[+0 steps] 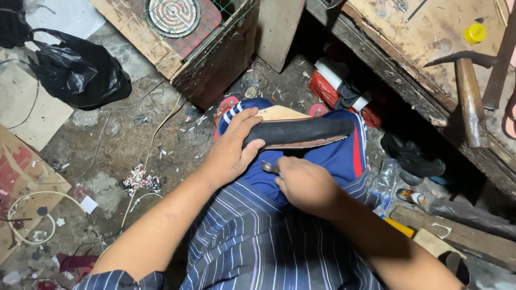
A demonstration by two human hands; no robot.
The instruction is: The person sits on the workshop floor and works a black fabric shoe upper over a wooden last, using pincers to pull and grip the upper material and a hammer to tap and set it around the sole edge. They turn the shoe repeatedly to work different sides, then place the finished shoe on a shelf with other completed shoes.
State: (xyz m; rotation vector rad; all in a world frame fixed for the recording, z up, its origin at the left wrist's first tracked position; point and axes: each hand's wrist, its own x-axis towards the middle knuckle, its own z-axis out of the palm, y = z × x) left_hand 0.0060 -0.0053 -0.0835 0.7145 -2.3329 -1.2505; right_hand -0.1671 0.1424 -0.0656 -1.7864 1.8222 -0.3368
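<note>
My left hand point(232, 146) grips the near end of a long black shoe sole point(306, 132) with a tan underside, held flat across my lap over blue shorts point(344, 158). My right hand point(306, 185) is closed around a small metal tool point(270, 168) whose tip pokes out toward the sole's lower edge, just below my left thumb. Which kind of tool it is cannot be made out. A striped shirt covers my torso below both hands.
A wooden workbench point(430, 48) with a hammer point(468, 91) and a yellow cap point(475, 33) stands at the right. A wooden crate with a round coil heater point(173, 15) is ahead. A black plastic bag point(78, 72), wires, cardboard and scraps litter the concrete floor at left. Bottles point(384, 182) lie at right.
</note>
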